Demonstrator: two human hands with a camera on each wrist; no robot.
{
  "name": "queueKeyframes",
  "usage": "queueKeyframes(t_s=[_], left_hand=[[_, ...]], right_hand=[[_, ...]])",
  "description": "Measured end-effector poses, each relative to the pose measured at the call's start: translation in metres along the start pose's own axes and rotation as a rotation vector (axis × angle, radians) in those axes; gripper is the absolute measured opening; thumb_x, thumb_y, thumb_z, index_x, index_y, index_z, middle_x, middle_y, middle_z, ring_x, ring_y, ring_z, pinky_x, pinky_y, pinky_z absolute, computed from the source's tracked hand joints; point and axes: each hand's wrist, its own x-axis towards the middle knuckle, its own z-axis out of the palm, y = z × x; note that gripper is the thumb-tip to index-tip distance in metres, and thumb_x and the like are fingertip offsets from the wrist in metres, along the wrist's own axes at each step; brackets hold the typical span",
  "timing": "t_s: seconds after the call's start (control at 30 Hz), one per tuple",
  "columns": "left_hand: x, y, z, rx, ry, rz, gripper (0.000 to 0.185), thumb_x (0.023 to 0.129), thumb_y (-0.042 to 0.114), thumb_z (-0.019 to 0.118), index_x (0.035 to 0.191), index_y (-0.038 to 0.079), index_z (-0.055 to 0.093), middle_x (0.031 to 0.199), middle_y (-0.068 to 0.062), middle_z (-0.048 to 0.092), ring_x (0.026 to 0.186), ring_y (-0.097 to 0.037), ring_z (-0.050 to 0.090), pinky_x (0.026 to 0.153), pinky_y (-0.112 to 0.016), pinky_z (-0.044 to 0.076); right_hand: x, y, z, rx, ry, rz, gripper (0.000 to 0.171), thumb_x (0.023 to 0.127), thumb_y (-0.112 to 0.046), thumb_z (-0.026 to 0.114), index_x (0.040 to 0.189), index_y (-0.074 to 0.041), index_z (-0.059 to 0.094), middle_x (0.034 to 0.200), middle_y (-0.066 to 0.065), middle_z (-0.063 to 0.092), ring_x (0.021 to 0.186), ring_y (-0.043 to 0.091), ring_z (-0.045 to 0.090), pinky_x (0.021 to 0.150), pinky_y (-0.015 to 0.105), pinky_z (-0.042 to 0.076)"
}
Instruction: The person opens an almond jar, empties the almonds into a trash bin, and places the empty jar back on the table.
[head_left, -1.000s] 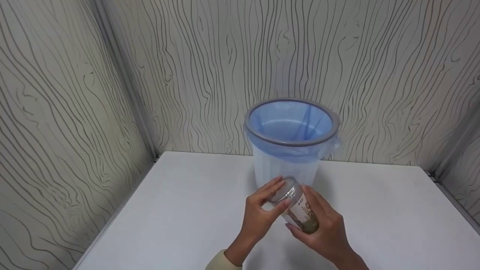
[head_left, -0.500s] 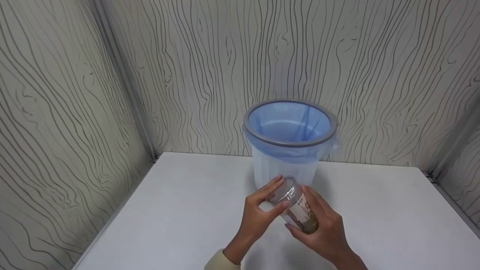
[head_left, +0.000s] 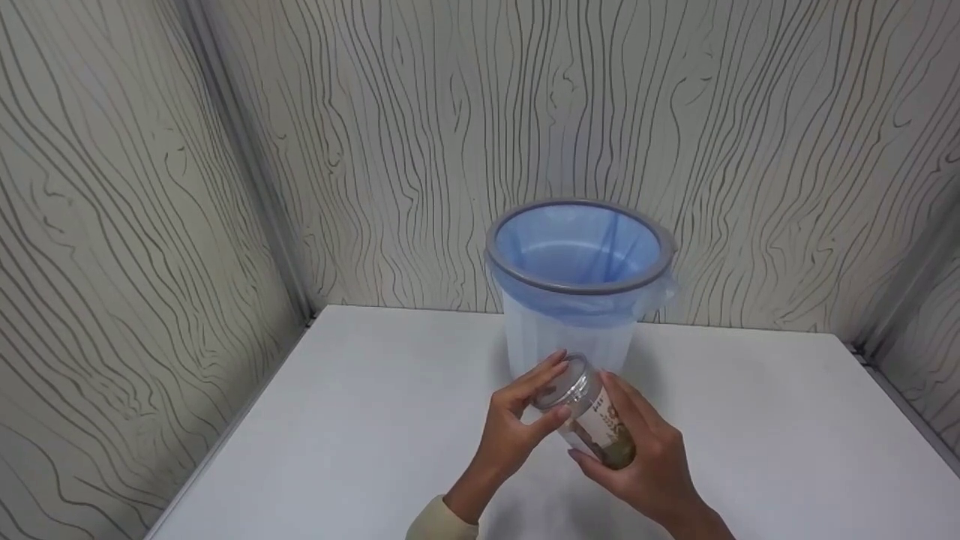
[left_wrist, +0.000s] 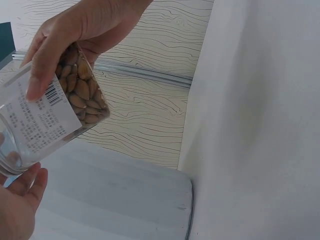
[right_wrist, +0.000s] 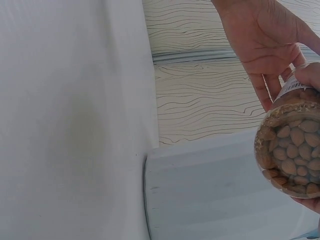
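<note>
Clear jar (left_wrist: 55, 112) w/ almonds in its far end, white barcode label on side, held tilted above white desk (left_wrist: 255, 120). Right hand (left_wrist: 82, 30) grips almond end from above. Left hand (left_wrist: 17, 207) at lower left; fingertips touch jar's near end.

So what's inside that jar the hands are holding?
Almonds fill the bottom end of the clear jar, plain in both wrist views. The paper label covers the middle, so what lies behind it stays hidden.
</note>
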Motion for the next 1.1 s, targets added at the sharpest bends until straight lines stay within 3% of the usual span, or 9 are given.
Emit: queueKeyframes(t_s=[0.37, 0.83, 1.1], left_hand=[[-0.0001, -0.0005, 0.0011, -0.032, 0.013, 0.011, 0.045, 0.095, 0.018, 0.071, 0.140, 0.014, 0.063, 0.152, 0.000, 0.051, 0.142, -0.023, 0.046, 0.109, -0.040, 0.044], [-0.0008, 0.0049, 0.0052, 0.018, 0.076, -0.011, 0.044, 0.094, 0.016, 0.072, 0.137, 0.017, 0.065, 0.149, 0.001, 0.054, 0.139, -0.020, 0.049, 0.109, -0.036, 0.042], [-0.0021, 0.0078, 0.0070, 0.043, 0.114, -0.029, 0.043, 0.093, 0.018, 0.074, 0.135, 0.018, 0.067, 0.147, 0.002, 0.056, 0.137, -0.019, 0.051, 0.107, -0.034, 0.044]], right_hand=[[0.0010, -0.0018, -0.0018, 0.011, -0.007, 0.008, 0.106, 0.057, -0.033, 0.098, 0.148, -0.005, 0.051, 0.143, 0.007, 0.059, 0.110, 0.025, 0.067, 0.098, 0.018, 0.044], [0.0009, 0.0000, 0.0004, -0.002, 0.013, -0.016, 0.110, 0.050, -0.028, 0.101, 0.146, -0.001, 0.053, 0.141, 0.012, 0.060, 0.108, 0.030, 0.068, 0.098, 0.019, 0.043], [0.0002, -0.0005, 0.0007, -0.011, 0.008, -0.009, 0.110, 0.051, -0.030, 0.101, 0.146, -0.002, 0.053, 0.141, 0.012, 0.060, 0.109, 0.030, 0.068, 0.099, 0.019, 0.042]])
